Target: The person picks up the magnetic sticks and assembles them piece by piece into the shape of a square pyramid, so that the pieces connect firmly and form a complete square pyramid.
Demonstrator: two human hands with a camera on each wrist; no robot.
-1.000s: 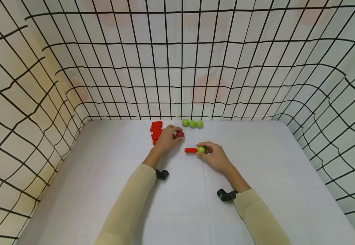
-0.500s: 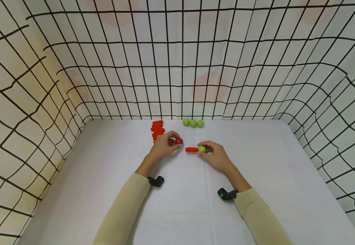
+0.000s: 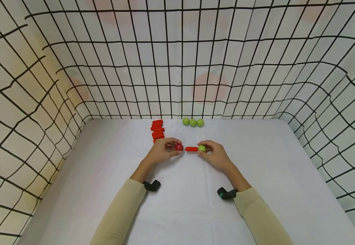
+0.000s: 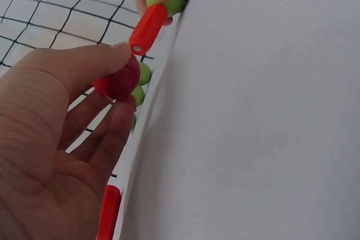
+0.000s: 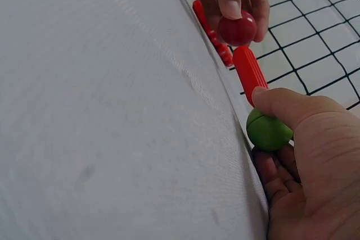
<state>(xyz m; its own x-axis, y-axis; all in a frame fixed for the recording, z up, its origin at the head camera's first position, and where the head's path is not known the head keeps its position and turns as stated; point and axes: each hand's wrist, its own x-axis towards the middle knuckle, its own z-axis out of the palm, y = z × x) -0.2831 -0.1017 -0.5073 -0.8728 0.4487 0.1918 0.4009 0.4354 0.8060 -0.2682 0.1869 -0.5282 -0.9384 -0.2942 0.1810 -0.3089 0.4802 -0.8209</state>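
Observation:
My left hand [image 3: 172, 148] pinches a dark red ball [image 3: 179, 147] between thumb and fingers. My right hand [image 3: 206, 149] pinches a green ball [image 3: 202, 148] with a red stick [image 3: 191, 148] stuck into it, pointing left. The red ball sits right at the stick's free end; whether they touch is unclear. In the left wrist view the red ball [image 4: 124, 80] lies just below the stick [image 4: 147, 26], which leads to the green ball [image 4: 171, 1]. The right wrist view shows the green ball [image 5: 267, 130], stick [image 5: 249, 71] and red ball [image 5: 237, 29] in line.
A pile of several red sticks [image 3: 157, 129] lies at the back of the white table [image 3: 104, 177], just behind my left hand. Three green balls [image 3: 193, 122] sit in a row by the back wall. Black-gridded cloth walls [image 3: 27, 102] enclose the table on three sides.
My left hand carried the red ball from beside the stick pile toward me and rightward, up to the stick's free end. The right hand with stick and green ball barely moved.

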